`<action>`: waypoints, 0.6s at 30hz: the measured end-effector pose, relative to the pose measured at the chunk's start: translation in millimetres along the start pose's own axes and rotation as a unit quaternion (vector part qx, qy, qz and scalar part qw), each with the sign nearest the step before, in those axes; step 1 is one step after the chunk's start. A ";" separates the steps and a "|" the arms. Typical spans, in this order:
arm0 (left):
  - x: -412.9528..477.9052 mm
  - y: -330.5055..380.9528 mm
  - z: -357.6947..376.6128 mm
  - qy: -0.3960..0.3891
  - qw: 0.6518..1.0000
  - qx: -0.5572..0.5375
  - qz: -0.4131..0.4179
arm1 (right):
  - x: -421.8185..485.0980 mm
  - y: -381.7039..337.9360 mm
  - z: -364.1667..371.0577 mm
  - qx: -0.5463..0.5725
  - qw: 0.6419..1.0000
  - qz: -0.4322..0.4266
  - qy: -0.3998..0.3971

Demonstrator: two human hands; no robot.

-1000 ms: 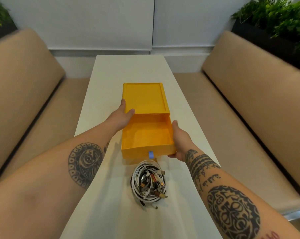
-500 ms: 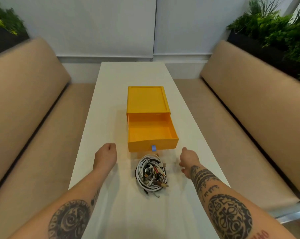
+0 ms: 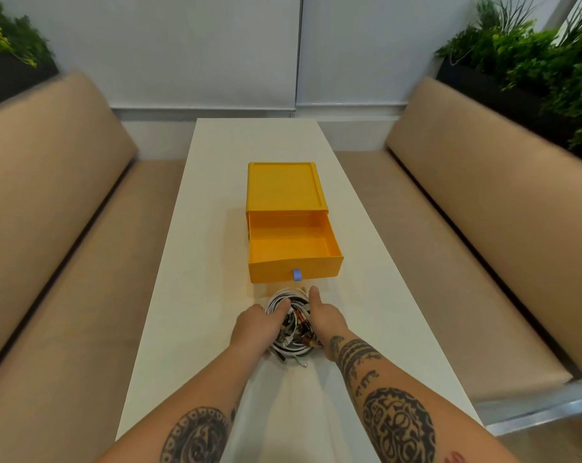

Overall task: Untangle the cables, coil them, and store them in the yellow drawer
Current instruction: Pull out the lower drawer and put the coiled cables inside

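- Two hands reach forward over the bench (image 3: pixel 216 202).
- Left hand (image 3: pixel 257 328) and right hand (image 3: pixel 323 317) cup the cable bundle (image 3: pixel 291 329), fingers curled on it.
- Yellow drawer (image 3: pixel 293 248) sits pulled out, just beyond.

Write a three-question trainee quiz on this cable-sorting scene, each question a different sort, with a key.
1. True or false: the yellow plastic drawer stands open and holds nothing.
2. Where do both hands, left hand and right hand, sit?
A. on the tangled bundle of white and dark cables
B. on the drawer
C. on the tan bench
3. Fill in: the drawer's pull tab is ____ in colour.

Key: 1 true; 2 A; 3 blue.
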State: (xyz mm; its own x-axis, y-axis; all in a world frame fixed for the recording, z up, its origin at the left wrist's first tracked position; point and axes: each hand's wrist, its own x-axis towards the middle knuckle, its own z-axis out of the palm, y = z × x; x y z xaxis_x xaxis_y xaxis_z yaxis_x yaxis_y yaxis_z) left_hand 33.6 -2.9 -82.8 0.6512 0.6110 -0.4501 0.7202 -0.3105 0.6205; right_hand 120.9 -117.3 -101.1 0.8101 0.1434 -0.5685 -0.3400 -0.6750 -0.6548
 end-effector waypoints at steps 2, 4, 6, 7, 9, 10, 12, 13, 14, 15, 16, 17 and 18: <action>1.3 1.4 2.9 0.007 1.000 0.017 -0.004 | 9.8 5.7 6.3 -0.044 0.999 -0.019 0.008; 3.6 0.5 2.6 0.012 1.000 0.016 -0.007 | 15.9 9.8 10.3 -0.051 0.999 -0.018 0.001; 5.6 -1.2 0.6 0.012 1.000 -0.009 -0.016 | 26.8 13.3 16.2 -0.044 0.999 -0.001 -0.008; 7.3 -3.3 0.4 0.010 0.999 -0.028 -0.022 | 26.3 12.1 16.5 -0.045 0.999 0.005 -0.011; 8.6 -7.6 0.5 0.002 0.996 -0.083 -0.038 | 2.0 -0.3 7.5 -0.069 0.997 0.010 -0.020; 8.7 -9.7 0.8 -0.006 0.991 -0.122 -0.050 | -7.5 -4.3 4.3 -0.083 0.996 0.009 -0.024; 5.1 -10.5 -1.4 -0.026 0.977 -0.199 -0.077 | -15.9 -5.5 1.2 -0.103 0.994 0.008 -0.029; 3.2 -9.9 -3.2 -0.037 0.967 -0.236 -0.089 | -16.9 -4.6 0.3 -0.103 0.994 0.003 -0.029; 1.2 -8.6 -5.2 -0.047 0.957 -0.267 -0.102 | -18.3 -4.2 -0.6 -0.093 0.995 -0.001 -0.034; -0.7 -7.7 -6.7 -0.057 0.948 -0.291 -0.113 | -18.2 -3.3 -1.7 -0.063 0.997 -0.011 -0.044; -1.5 -8.0 -7.0 -0.065 0.940 -0.311 -0.122 | -18.5 -2.7 -2.5 -0.017 0.998 -0.017 -0.062; -2.8 -8.5 -7.1 -0.073 0.933 -0.328 -0.129 | -16.7 -1.6 -2.5 0.030 0.996 -0.018 -0.082; -5.3 -8.5 -8.0 -0.082 0.926 -0.342 -0.134 | -17.8 -0.8 -4.0 0.066 0.993 -0.015 -0.101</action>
State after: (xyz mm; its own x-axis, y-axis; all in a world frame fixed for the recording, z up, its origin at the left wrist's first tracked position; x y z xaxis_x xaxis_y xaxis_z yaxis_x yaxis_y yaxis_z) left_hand 22.1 2.3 -80.5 0.5392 0.4632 -0.7033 0.5774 0.4046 0.7092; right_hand 108.6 -122.2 -88.4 0.7123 0.3134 -0.6281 -0.3883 -0.5696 -0.7245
